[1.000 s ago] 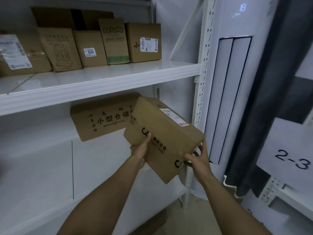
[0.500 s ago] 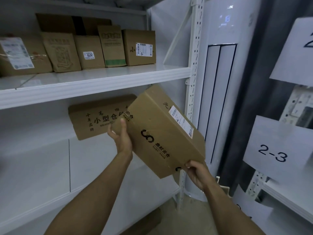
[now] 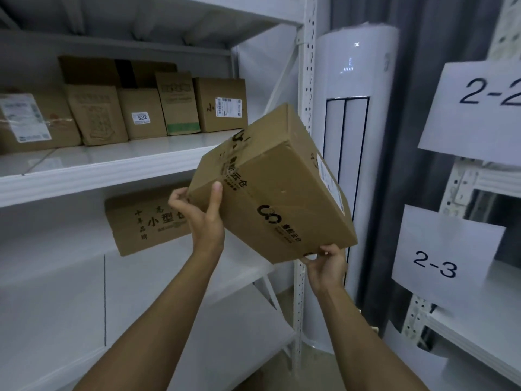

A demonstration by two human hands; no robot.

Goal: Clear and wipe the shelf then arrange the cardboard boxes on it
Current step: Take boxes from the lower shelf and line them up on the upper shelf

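Observation:
I hold a brown cardboard box (image 3: 279, 190) with black printed logos, tilted, in the air in front of the white shelf unit. My left hand (image 3: 204, 214) grips its lower left corner, thumb up on the front face. My right hand (image 3: 327, 262) grips its bottom right corner from below. The box's top edge is level with the upper shelf (image 3: 112, 162). A second brown box (image 3: 146, 221) with black characters sits at the back of the lower shelf (image 3: 70, 292), partly hidden by my left hand.
Several cardboard boxes (image 3: 141, 108) stand in a row at the back of the upper shelf. A white perforated upright post (image 3: 306, 80) bounds the shelf on the right. Beyond it stands a tall white appliance (image 3: 355, 108). Paper labels 2-2 (image 3: 479, 108) and 2-3 (image 3: 439, 261) hang on a neighbouring rack.
Both hands have lifted the box up out of the lower shelf bay and rotated it, so it now sits level with the upper shelf's front edge. The view has tilted up.

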